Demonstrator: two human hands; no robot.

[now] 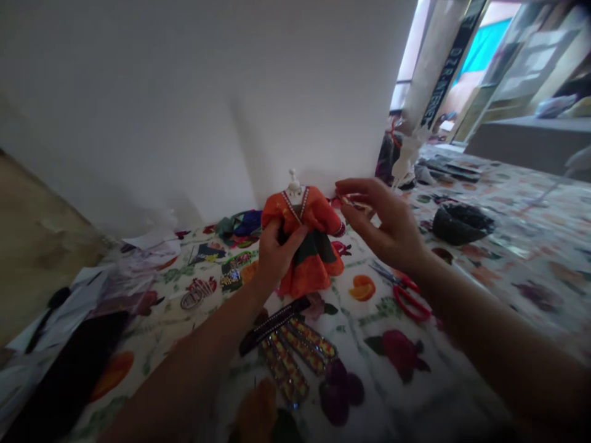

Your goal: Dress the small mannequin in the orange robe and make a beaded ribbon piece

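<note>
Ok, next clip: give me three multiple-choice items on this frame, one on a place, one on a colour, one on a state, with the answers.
1. Where do the red-handled scissors lie?
A. On the floral table cover, right of the miniature dress
B. Against the wall behind the dress
C. At the far left edge of the cover

2. What colour is the dress's main fabric?
A. Blue
B. White
C. Orange

3. What is in the grip of the left hand?
A. The scissors
B. The dress
C. Nothing

1: A, they lie on the cover to the dress's right.
2: C, the sleeves and skirt show orange.
3: B, its fingers wrap the front of the dress.
</note>
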